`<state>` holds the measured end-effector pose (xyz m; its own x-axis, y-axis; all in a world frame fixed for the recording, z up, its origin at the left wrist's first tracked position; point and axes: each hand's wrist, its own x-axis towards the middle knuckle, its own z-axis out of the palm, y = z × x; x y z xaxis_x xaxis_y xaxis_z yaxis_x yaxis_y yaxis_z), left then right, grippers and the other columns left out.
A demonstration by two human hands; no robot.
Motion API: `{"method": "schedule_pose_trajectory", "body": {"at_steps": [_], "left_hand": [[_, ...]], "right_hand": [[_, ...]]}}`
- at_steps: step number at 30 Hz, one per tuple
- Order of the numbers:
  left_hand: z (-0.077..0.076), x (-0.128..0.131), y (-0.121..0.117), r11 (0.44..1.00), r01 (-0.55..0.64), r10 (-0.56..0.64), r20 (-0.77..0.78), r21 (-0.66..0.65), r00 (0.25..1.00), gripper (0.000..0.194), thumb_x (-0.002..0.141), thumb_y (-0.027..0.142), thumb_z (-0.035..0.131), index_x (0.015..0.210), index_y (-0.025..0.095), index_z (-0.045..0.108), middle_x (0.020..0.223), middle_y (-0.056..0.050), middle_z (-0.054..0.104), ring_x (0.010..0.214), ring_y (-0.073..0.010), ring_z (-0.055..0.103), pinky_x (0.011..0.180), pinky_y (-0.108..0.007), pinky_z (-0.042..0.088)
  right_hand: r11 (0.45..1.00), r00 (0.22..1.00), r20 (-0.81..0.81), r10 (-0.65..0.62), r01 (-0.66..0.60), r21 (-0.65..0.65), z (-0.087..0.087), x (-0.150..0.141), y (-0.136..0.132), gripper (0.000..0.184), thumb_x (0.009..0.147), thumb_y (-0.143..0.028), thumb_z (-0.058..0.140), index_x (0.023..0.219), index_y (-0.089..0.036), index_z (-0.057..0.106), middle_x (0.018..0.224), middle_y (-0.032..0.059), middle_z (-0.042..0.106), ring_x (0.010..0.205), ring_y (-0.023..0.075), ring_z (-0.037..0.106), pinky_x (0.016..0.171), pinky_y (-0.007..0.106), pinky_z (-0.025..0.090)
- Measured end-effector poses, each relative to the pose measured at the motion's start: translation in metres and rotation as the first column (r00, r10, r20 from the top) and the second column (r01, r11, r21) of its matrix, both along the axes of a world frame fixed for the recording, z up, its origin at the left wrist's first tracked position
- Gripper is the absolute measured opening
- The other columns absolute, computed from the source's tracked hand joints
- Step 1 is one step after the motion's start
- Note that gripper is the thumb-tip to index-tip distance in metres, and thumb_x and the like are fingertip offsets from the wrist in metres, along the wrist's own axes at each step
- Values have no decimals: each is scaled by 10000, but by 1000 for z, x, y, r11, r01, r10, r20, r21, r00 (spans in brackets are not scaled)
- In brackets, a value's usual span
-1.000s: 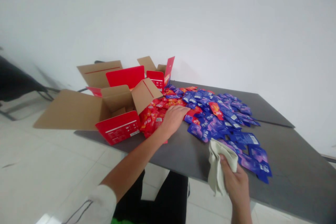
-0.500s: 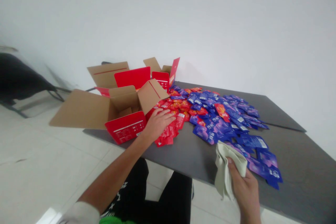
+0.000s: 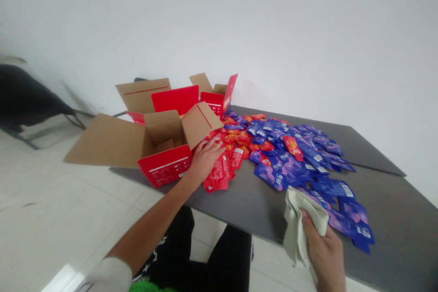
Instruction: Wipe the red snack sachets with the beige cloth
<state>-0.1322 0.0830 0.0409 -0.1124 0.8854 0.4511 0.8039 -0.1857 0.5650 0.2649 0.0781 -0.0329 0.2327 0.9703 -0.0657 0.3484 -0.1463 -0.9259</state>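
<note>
My left hand lies over the pile of small red packets, its fingers stretched out and slightly apart. The nearest open carton, red outside and brown inside, stands beside that hand. A folded pale cloth is gripped in my right hand, thumb on top, at the table's front edge. Just beyond the cloth spreads a heap of blue-purple packets. One orange-red packet rests on top of the heap.
Behind the near carton stand a second open red carton and a smaller one, flaps up. The dark grey table carries everything. A white wall rises behind; a black chair is at the left.
The view has shifted slightly, so the table's contents sit a little further right. Both hands keep nearly the same places, the right still holding the cloth.
</note>
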Motion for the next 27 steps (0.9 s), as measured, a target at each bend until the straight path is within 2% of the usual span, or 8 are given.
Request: {"method": "schedule_pose_trajectory", "body": {"at_steps": [5, 12, 16, 20, 22, 24, 27], "left_hand": [[-5, 0, -1, 996, -78, 80, 71, -41, 994, 272, 855, 91, 569, 889, 281, 760, 1244, -89, 729, 1377, -318, 492, 1213, -509, 190], [-1, 1, 0, 991, -112, 115, 45, -73, 992, 166, 801, 75, 617, 782, 198, 726, 1091, -165, 739, 1317, -407, 518, 1187, -573, 230], [2, 1, -2, 979, -102, 92, -62, -175, 994, 264, 789, 56, 591, 935, 209, 750, 1235, -174, 703, 1367, -413, 482, 1183, -591, 244], [3, 4, -12, 966, -108, 72, -158, -233, 985, 480, 815, 33, 508, 1211, 221, 703, 1441, -146, 601, 1467, -357, 392, 1210, -565, 235], [4, 6, -18, 961, -131, 55, -297, -242, 953, 556, 848, 28, 454, 1338, 214, 639, 1528, -123, 529, 1504, -323, 341, 1223, -532, 236], [4, 9, -25, 960, -161, 41, -454, -229, 890, 585, 881, 35, 418, 1415, 207, 585, 1566, -102, 491, 1512, -301, 334, 1221, -506, 262], [2, 14, -38, 973, -175, 68, -543, -149, 837, 576, 914, 54, 414, 1448, 216, 559, 1560, -80, 504, 1492, -287, 372, 1201, -501, 297]], "right_hand": [[1000, 1000, -17, -6, 6, -15, 3, -2, -2, 729, 717, -668, 781, 1169, -96, 763, 991, 100, 795, 879, 305, 707, 680, 310, 537], [1000, 1000, -2, -14, 14, -14, 11, -6, -3, 703, 732, -659, 777, 1147, -92, 767, 1019, 112, 792, 954, 326, 708, 776, 326, 548], [1000, 1000, -21, -15, 15, 1, 10, -7, -3, 711, 734, -656, 778, 1153, -83, 762, 1027, 118, 791, 947, 323, 712, 766, 320, 551], [1000, 1000, -15, -13, 13, -9, 6, -4, -2, 700, 728, -636, 791, 1149, -78, 762, 996, 106, 794, 900, 299, 716, 716, 293, 548], [1000, 1000, -7, -9, 9, -5, 5, -3, -2, 689, 723, -620, 799, 1141, -74, 763, 981, 100, 795, 882, 289, 717, 698, 283, 545], [1000, 1000, 1, -13, 13, -2, 6, -3, -2, 687, 710, -609, 809, 1135, -72, 764, 973, 95, 797, 878, 287, 716, 693, 281, 545], [1000, 1000, -2, -28, 28, -6, 10, -4, -3, 699, 690, -614, 814, 1127, -71, 765, 960, 93, 798, 880, 294, 715, 689, 290, 549]]}}
